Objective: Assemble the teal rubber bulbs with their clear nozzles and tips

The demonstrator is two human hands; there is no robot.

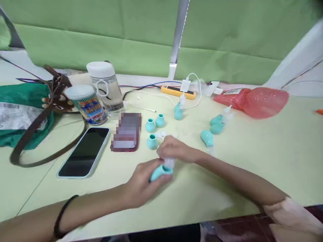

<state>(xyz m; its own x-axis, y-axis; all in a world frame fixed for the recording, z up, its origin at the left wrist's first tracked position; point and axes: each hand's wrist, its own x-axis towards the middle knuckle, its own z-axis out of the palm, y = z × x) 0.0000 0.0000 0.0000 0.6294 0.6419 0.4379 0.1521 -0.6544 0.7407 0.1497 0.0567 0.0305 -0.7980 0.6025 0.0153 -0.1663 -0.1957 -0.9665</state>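
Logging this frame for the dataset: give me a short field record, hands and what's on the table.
left hand: holds a teal bulb
right hand: pinches a clear cap at the bulb's end
loose parts: three small teal pieces, more teal bulbs to the right
table: phone, water bottle, printed cup, red bag, power strip

Left of the water bottle (106, 85) stands a printed cup (87, 105), a dark phone (84, 152) lying just below it.
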